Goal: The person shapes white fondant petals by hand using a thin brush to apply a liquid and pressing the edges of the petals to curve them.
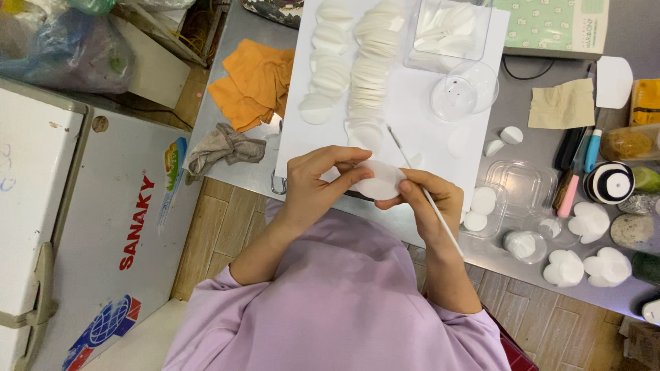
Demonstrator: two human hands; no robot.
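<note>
Both hands meet at the near edge of a steel table (227, 148), holding one thin white disc (378, 182) between them, just above the front edge of a white board (419, 113). The left hand (313, 185) curls over the disc, thumb and fingertips pinching its left rim. The right hand (430, 199) pinches the disc's right edge and also grips a slender white-handled brush (426, 196), whose tip points up over the board. On the board lie two overlapping rows of white discs (357, 62), with a clear plastic tray of more discs (450, 31) and a clear round cup (466, 89) beside them. Orange cloths (254, 82) and a grey rag (223, 145) lie to the left; white flower-shaped pieces (584, 247) sit to the right.
</note>
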